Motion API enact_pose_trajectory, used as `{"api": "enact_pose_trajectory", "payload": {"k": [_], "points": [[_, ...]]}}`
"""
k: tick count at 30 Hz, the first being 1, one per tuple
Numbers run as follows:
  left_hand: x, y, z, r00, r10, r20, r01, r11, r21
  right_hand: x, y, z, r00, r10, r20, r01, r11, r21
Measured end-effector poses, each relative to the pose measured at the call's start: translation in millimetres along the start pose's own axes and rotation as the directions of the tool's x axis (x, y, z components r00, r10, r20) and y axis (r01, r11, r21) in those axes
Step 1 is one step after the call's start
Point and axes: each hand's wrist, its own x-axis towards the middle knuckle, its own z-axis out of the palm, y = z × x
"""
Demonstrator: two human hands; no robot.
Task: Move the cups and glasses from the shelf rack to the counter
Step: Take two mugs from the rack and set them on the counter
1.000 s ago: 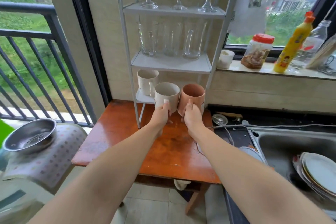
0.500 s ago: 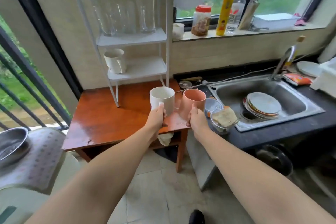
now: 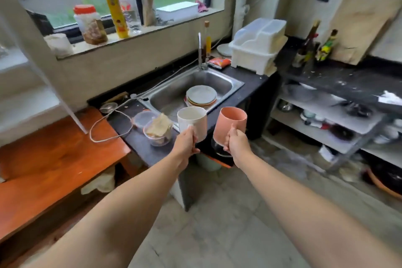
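My left hand (image 3: 186, 144) grips a white mug (image 3: 192, 121) by its handle, held upright in the air in front of the sink. My right hand (image 3: 235, 142) grips a pink mug (image 3: 231, 124) the same way, just right of the white one and past the counter's front corner. The white shelf rack (image 3: 63, 102) is mostly out of view at the far left; only a leg and blurred shelf edges show. The black counter (image 3: 254, 78) runs around the sink and continues at the right (image 3: 339, 80).
A steel sink (image 3: 171, 98) holds stacked plates (image 3: 201, 96). A white dish drainer (image 3: 256, 48) stands right of it. Plastic containers (image 3: 157, 130) and a cord lie on the counter's left part. The wooden table (image 3: 47, 159) is at left; lower shelves with dishes at right.
Both mugs left the rack's bottom shelf and travelled right, away from the wooden table to in front of the sink. My view swung right toward the counter.
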Motion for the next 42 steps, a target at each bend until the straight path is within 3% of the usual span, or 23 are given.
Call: {"api": "enact_pose_trajectory", "payload": {"k": [7, 17, 32, 37, 42], "points": [[-15.5, -14.9, 168.4, 0.986, -0.042, 0.162, 0.039, 0.999, 0.022, 36.4, -6.6, -177.5, 0.980, 0.003, -0.200, -0.002, 1.000, 0.004], [-36.2, -31.0, 373.7, 0.919, -0.076, 0.386, 0.039, 0.994, 0.101, 55.1, -6.1, -382.3, 0.884, -0.001, -0.467, 0.025, 0.999, 0.046], [-19.1, -19.3, 657.4, 0.690, -0.239, 0.683, 0.014, 0.948, 0.318, 132.7, -30.7, -621.8, 0.628, 0.155, -0.762, 0.009, 0.979, 0.206], [-1.0, -2.3, 759.9, 0.621, -0.231, 0.749, -0.113, 0.919, 0.378, 159.2, -49.8, -695.3, 0.567, 0.177, -0.805, 0.008, 0.975, 0.220], [-3.7, -8.2, 854.1, 0.568, -0.277, 0.775, -0.125, 0.902, 0.413, 175.7, -59.1, -769.7, 0.545, 0.173, -0.821, 0.003, 0.978, 0.208]]}}
